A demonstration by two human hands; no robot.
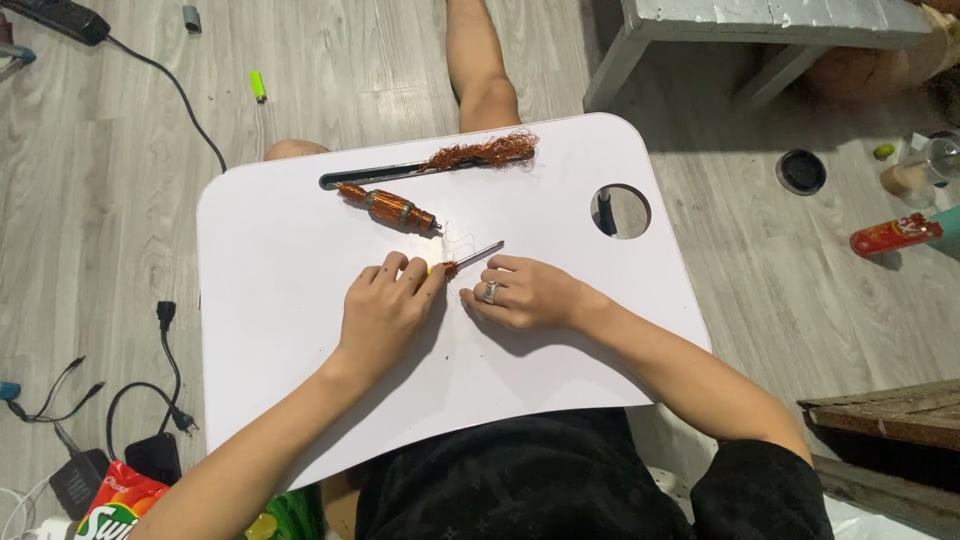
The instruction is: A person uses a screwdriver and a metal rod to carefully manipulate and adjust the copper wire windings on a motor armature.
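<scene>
Sitting on the floor with a small white desk (300, 330) across the lap. Left hand (385, 305) curled narrow, pinching a screwdriver (470, 258) near its yellow and orange handle, metal tip pointing up and to the right. Right hand (525, 295) lying half open and low on the desk, just beside the screwdriver, ring on one finger, holding nothing that shows. Maybe a thin wire near the fingers, too small to tell. Just above the hands, a small motor part (392, 208) wound with copper, lying on its side and still holding most of its wire. Higher up, by the long slot, a fluffy bunch of loose copper wire (485, 152). So some wire pulled off already, probably a lot still left.
</scene>
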